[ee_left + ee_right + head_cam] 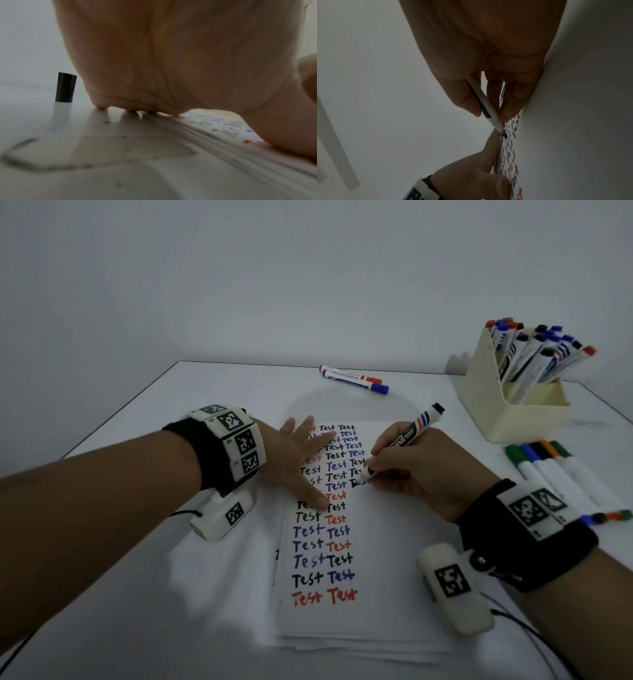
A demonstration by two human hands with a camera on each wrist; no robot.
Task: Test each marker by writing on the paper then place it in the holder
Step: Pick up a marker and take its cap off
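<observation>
My right hand (407, 474) pinches a black whiteboard marker (404, 440) between thumb and fingers, nib down on the paper (376, 594) at the end of a row of "Test" words, cap-less tip touching the sheet. My left hand (301, 460) lies flat on the paper, fingers straight and spread, holding nothing, pinning the upper left part of the sheet. Head view shows the paper as the top of a small stack on the white table (137, 594), with columns of black, blue and red "Test". Same view has the cream holder (507, 412) far right, already packed with markers leaning right, well apart from my hands. Two capped markers, one red (349, 374) and one blue (356, 384), lie side by side beyond the paper; a row of coloured markers (555, 470) lies at the right edge near my right wrist. Left wrist view alone shows a black cap (65, 87) standing upright on the table left of my palm, plus the stacked sheet edges; fingertips touch the surface. Right wrist view is dim but shows what the head view hides: thumb and curled fingers clamped around the marker barrel, the nib (504, 134) on the paper right beside my left-hand fingers (489, 151).
</observation>
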